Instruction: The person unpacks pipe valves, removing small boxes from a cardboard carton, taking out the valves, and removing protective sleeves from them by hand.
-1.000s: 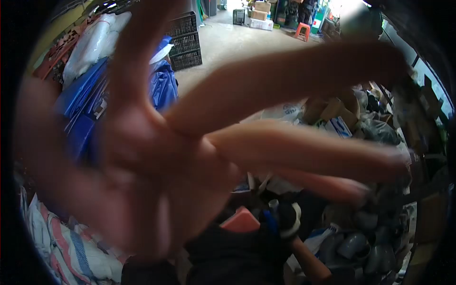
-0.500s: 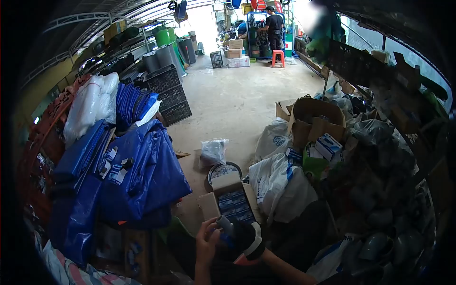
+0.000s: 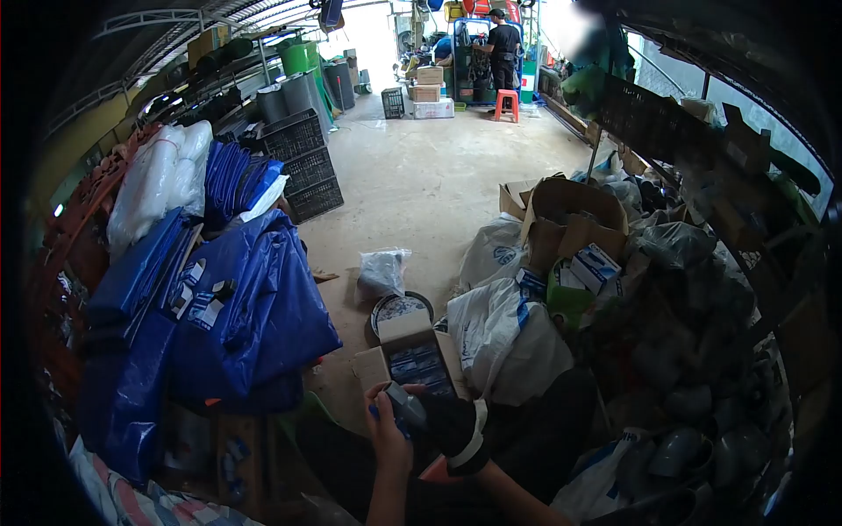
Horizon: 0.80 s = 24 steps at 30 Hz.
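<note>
Low in the view, my left hand (image 3: pixel 392 441) is closed around a grey plastic pipe fitting (image 3: pixel 406 407), with a bit of blue showing by the fingers. My right hand (image 3: pixel 449 428), in a dark glove with a white-edged cuff, grips the same fitting from the right; its fingertips are largely hidden. Just beyond both hands stands an open cardboard box (image 3: pixel 406 328) holding rows of dark blue packs (image 3: pixel 419 366).
Folded blue tarpaulins (image 3: pixel 254 307) lie left. White sacks (image 3: pixel 500 324), an open carton (image 3: pixel 574 202) and grey pipe elbows (image 3: pixel 675 451) are piled right. A clear bag (image 3: pixel 382 273) and round tub (image 3: pixel 402 304) sit ahead. A person (image 3: pixel 503 48) stands far back near a red stool (image 3: pixel 506 104).
My left hand's fingers have closed further around the grey fitting, which has turned and come slightly left and up. The whole view has shifted a little.
</note>
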Motion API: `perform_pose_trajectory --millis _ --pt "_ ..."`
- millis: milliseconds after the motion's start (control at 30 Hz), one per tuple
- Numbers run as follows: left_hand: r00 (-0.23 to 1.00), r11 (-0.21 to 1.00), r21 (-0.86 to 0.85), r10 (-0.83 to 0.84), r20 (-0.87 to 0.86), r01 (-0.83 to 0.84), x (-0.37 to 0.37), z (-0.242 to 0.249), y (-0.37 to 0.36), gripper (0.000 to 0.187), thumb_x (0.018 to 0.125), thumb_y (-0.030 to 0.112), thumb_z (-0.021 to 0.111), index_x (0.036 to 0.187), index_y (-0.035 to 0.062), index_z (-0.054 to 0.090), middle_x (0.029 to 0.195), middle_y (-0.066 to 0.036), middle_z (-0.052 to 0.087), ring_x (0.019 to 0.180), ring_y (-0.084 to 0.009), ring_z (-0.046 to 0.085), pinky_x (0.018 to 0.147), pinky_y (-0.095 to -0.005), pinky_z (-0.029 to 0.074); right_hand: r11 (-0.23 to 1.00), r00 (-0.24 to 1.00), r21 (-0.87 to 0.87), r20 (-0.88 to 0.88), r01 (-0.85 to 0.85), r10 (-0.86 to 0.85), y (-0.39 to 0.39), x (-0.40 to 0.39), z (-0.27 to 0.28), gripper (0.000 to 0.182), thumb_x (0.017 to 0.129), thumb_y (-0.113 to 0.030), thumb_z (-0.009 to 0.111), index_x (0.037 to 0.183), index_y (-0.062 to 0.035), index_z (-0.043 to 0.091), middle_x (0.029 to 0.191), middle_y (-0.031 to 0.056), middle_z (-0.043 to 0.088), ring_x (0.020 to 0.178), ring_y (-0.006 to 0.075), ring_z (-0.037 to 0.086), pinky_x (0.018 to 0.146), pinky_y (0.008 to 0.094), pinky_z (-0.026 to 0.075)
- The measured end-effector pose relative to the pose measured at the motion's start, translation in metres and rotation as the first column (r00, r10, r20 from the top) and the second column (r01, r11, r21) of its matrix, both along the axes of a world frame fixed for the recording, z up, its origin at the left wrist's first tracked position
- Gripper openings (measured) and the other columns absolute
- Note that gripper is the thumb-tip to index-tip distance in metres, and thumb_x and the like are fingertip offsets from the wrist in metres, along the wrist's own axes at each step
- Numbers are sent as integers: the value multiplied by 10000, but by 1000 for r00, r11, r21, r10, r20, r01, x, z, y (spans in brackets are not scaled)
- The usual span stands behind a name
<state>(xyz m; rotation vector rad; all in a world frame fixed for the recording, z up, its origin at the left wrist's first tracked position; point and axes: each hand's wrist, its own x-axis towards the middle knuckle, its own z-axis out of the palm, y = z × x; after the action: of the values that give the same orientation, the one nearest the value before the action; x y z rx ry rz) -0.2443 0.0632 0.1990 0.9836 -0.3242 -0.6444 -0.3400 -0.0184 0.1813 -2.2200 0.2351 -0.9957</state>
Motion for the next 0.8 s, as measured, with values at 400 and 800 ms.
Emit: perform_pose_trajectory --millis 400,800 --pt "986 985 38 168 9 -168 10 1 5 318 1085 359 359 1233 85 419 1130 -210 663 1024 -251 642 888 -349 498 995 993 -38 -82 -88 85 -18 -14 -75 411 879 -172 662 1258 -27 596 1043 102 682 916 226 671 839 334 530" --pt "938 976 -113 140 -316 -184 -2 0 -1 352 1075 380 387 1209 58 431 1167 -198 596 1157 -330 610 1004 -435 494 234 994 967 108 -98 -30 20 -34 -110 582 997 -575 430 1156 -41 599 1009 89 661 879 233 676 746 374 572"
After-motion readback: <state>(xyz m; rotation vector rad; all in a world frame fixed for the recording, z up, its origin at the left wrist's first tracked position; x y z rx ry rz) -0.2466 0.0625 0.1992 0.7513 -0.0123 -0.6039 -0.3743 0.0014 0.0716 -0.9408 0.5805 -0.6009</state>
